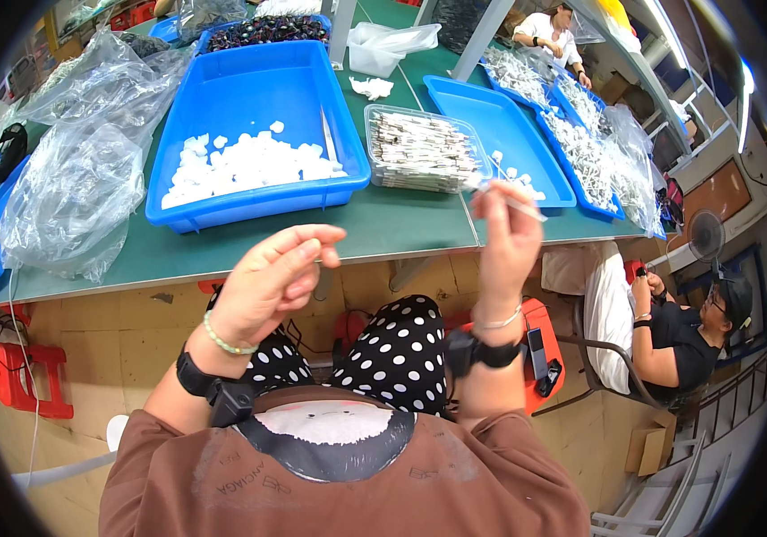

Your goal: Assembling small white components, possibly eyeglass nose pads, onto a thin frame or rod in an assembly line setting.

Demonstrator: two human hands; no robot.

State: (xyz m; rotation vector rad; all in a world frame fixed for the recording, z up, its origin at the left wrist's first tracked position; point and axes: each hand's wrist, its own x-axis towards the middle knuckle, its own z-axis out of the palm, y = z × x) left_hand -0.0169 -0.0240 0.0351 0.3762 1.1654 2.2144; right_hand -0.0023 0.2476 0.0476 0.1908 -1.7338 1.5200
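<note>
My right hand (pixel 509 237) is raised over the table's front edge, its fingertips closed on a thin whitish stick (pixel 528 211) that slants across them. Just beyond it stands a clear plastic box (pixel 383 182) filled with slim white and brown sticks (pixel 424 143). Left of that, my left hand (pixel 276 273) hovers in front of the table with thumb and fingers curled together; whatever they pinch, if anything, is too small to make out. A deep blue tray (pixel 249 85) ahead of it holds a heap of small white pieces (pixel 245 170) and a pair of tweezers (pixel 328 136).
At right, a shallower blue tray (pixel 477 107) has a few white pieces, with trays of clear-wrapped parts (pixel 580 148) beyond. Clear plastic bags (pixel 79 192) cover the left side. One person (pixel 679 336) sits at right; another (pixel 552 36) works at the far side.
</note>
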